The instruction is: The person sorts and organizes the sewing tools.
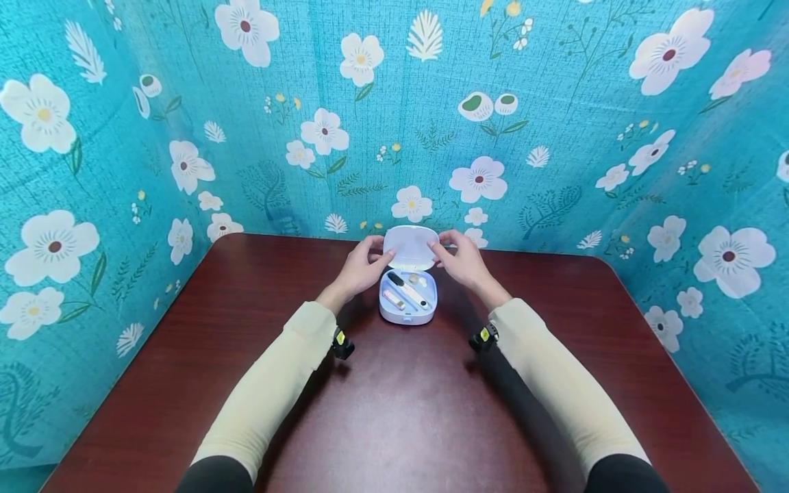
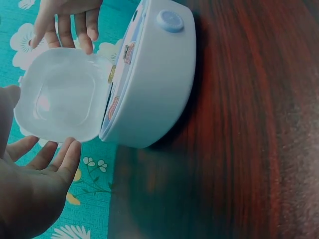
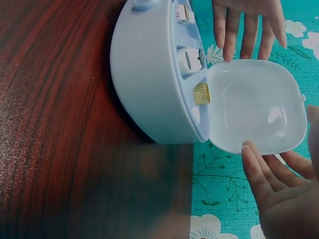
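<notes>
A pale blue-white storage case (image 1: 407,317) stands on the table with its lid (image 1: 411,248) raised behind the base. My left hand (image 1: 362,265) holds the lid's left side, thumb toward its inner face. On the lid's right side my right hand (image 1: 464,260) does the same; its fingertips meet the edge in the right wrist view. Inside the base lie a white stick (image 1: 411,293) with a black end, a small white and pink piece (image 1: 393,298) and some small pieces at the back. One of these, a glittery gold piece (image 3: 201,93), shows in the right wrist view.
The dark reddish-brown table (image 1: 394,404) extends toward me and to both sides. A teal floral cloth (image 1: 370,157) hangs behind and around it, close to the raised lid. A round button (image 2: 170,21) juts from the case's front.
</notes>
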